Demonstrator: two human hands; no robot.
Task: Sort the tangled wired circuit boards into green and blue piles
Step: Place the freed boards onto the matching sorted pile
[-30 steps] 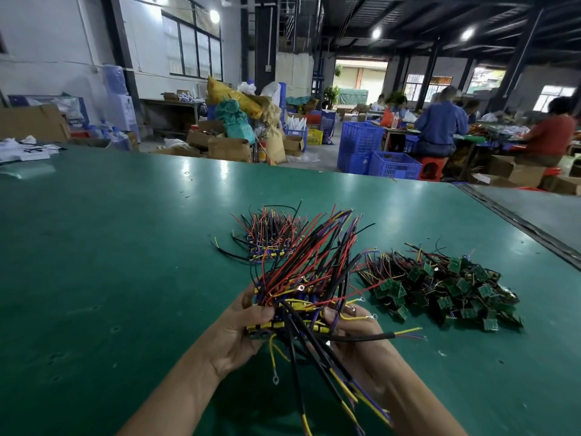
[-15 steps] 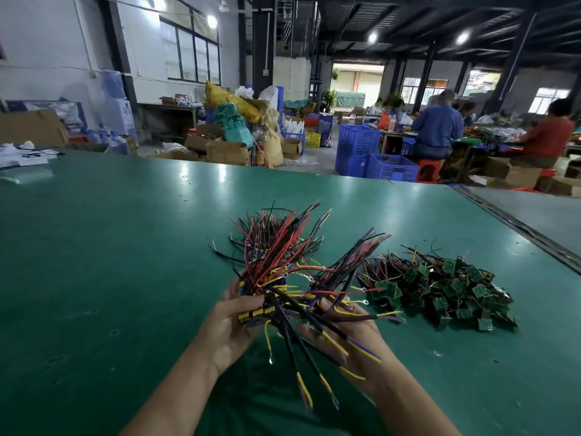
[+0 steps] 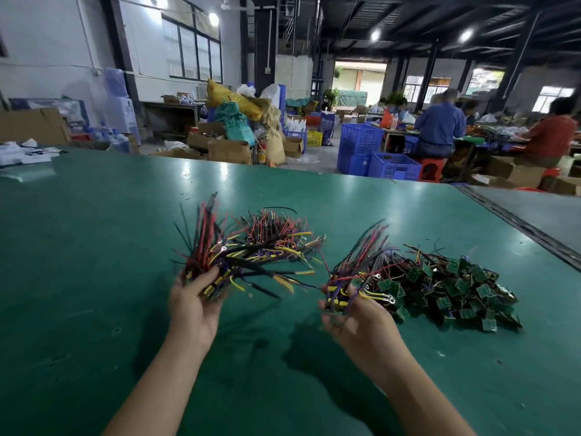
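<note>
As forearms splay, left hand (image 3: pixel 193 308) grips large bundle (image 3: pixel 242 256) — right hand (image 3: pixel 356 324) grips small bundle (image 3: pixel 352 275).

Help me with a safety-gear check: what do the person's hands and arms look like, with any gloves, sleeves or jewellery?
The left hand and the right hand are both bare, with no gloves or finger cots. The left forearm and the right forearm are uncovered down to the frame edge, so no sleeve shows. No watch, ring, wrist strap or cable is visible on either.
</note>
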